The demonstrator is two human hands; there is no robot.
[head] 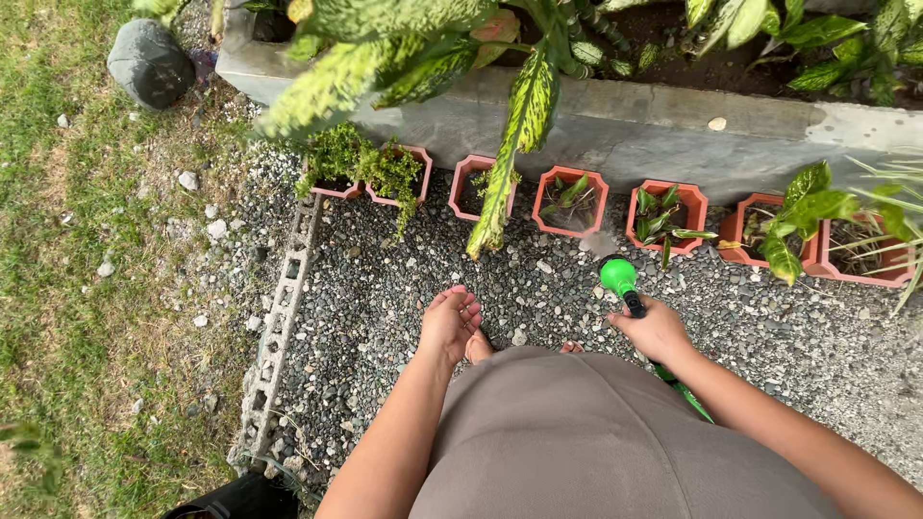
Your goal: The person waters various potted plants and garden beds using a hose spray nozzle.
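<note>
Green hose nozzle [620, 279] in right hand [657, 330], near planted terracotta pots [571, 200].

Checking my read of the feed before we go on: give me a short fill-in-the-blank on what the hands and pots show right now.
1. The right hand grips a spray nozzle whose head is ____ in colour.
2. The left hand holds ____.
3. The row of terracotta pots stands on ____.

Missing words: green; nothing; gravel
</note>
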